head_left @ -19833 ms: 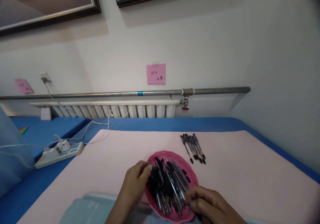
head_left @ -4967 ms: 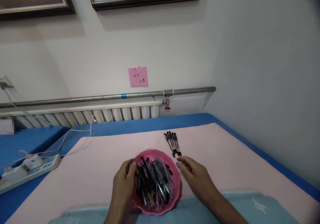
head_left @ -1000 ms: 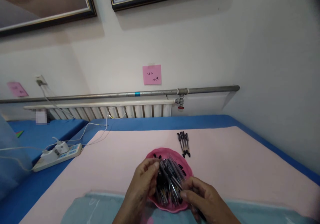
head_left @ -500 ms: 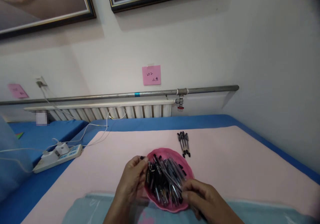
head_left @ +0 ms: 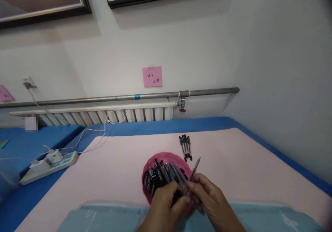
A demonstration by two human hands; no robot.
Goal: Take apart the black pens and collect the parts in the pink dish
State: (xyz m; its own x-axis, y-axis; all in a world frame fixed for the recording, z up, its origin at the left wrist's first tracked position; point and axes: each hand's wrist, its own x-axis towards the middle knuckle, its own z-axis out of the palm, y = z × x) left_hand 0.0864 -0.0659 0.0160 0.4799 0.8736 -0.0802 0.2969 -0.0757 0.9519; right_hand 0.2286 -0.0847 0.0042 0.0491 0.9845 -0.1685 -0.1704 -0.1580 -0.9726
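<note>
My right hand (head_left: 211,197) pinches an uncapped pen (head_left: 195,168), slim and greyish, with its tip pointing up and to the right. My left hand (head_left: 166,204) is closed in front of the basket, its fingertips meeting the right fingers near the pen's lower part. Whatever lies between the left fingers is hidden. Beneath and behind both hands sits a round pink plastic basket (head_left: 148,163), filled with black caps and clear pen parts (head_left: 162,173). Just beyond the basket, several capped black pens (head_left: 185,147) lie side by side on the pink table cover (head_left: 116,166).
A light blue cloth (head_left: 111,218) lies along the near edge. To the left, a white power strip (head_left: 49,168) with plugs and trailing cables rests on blue covering. A radiator (head_left: 135,115) and a metal pipe (head_left: 111,99) run along the wall behind.
My left hand has moved right, from the basket's left rim to meet my right hand. A pen now points upward from my right fingers. The view has shifted slightly right.
</note>
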